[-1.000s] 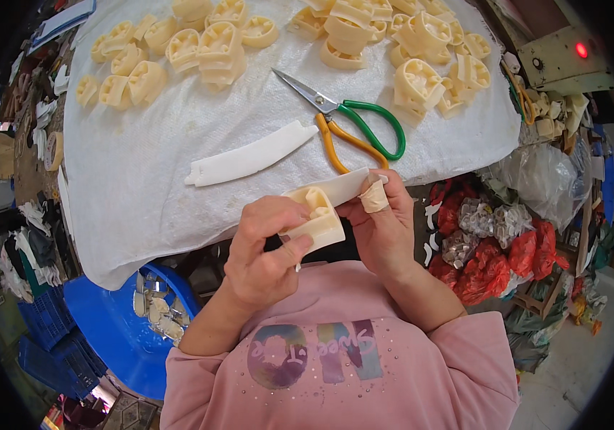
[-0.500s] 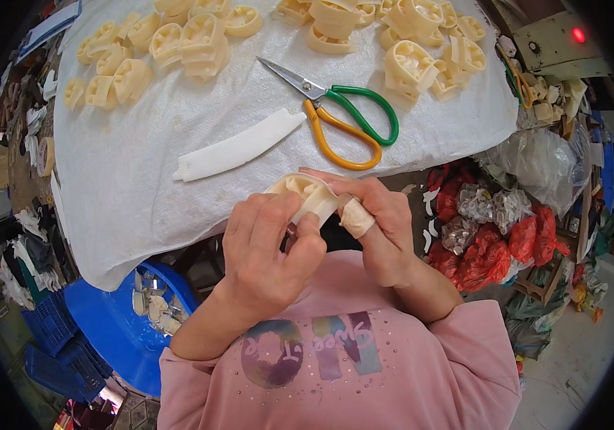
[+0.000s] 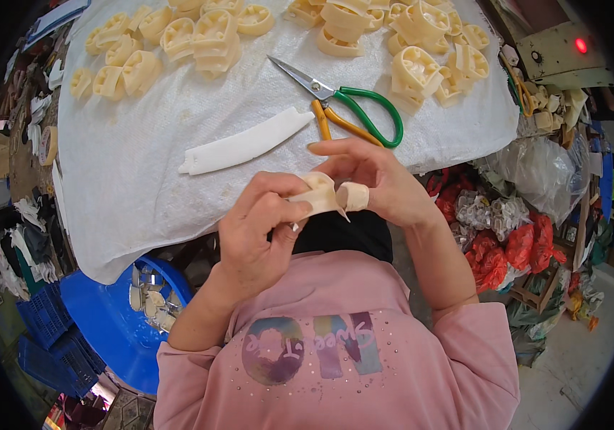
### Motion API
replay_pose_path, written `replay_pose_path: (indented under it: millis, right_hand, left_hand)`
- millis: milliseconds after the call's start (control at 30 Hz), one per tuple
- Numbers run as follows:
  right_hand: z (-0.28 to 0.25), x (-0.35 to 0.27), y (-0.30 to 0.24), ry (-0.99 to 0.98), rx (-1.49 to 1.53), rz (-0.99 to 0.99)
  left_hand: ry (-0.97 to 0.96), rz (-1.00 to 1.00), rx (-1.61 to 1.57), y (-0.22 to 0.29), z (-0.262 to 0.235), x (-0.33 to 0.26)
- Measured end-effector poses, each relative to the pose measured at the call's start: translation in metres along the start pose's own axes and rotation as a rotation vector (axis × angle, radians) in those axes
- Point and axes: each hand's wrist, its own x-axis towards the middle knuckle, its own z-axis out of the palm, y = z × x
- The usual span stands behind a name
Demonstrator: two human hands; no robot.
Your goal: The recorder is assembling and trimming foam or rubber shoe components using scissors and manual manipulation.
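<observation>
In front of my chest, my left hand (image 3: 260, 226) grips a cream moulded plastic piece (image 3: 316, 188) between fingers and thumb. A thin pale band runs along its near side, and its pointed end sticks out to the right. My right hand (image 3: 378, 179) is just right of the piece with its fingers apart and its index finger stretched out below the scissors. Its thumb, wrapped in pale tape (image 3: 354, 196), is close to the band's end; whether they touch I cannot tell. The scissors (image 3: 325, 93), with one green and one orange handle, lie on the white cloth beside a curved white strip (image 3: 247, 142).
Groups of similar cream pieces (image 3: 213, 43) stand along the far side of the cloth-covered table (image 3: 149, 193). A blue basin (image 3: 99, 315) with shiny pieces is at lower left, near blue crates (image 3: 49, 315). Red plastic bags (image 3: 518, 247) lie at right, below a box with a red light (image 3: 561, 54).
My right hand has come off the cream piece and opened, moving slightly right and away from me. My left hand has tilted the piece, so its hollow side shows less.
</observation>
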Motion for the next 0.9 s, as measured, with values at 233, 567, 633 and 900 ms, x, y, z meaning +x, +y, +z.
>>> replay_pose_path:
  millis: [233,567,633,900]
  right_hand:
    - [0.003,0.008,-0.012,-0.059,-0.164,0.082]
    - [0.009,0.015,0.010,0.167,-0.225,-0.459]
    - [0.011,0.010,0.006,0.142,-0.167,-0.417]
    - [0.018,0.014,0.008,0.257,-0.796,-0.646]
  left_hand:
    - [-0.090,0.110,0.060,-0.003,-0.002,0.004]
    - [0.151,-0.275,-0.294,-0.003,0.002,0.001]
    - [0.177,-0.321,-0.375,0.001,0.003,0.005]
    - [0.125,-0.387,-0.523,-0.004,0.010,0.004]
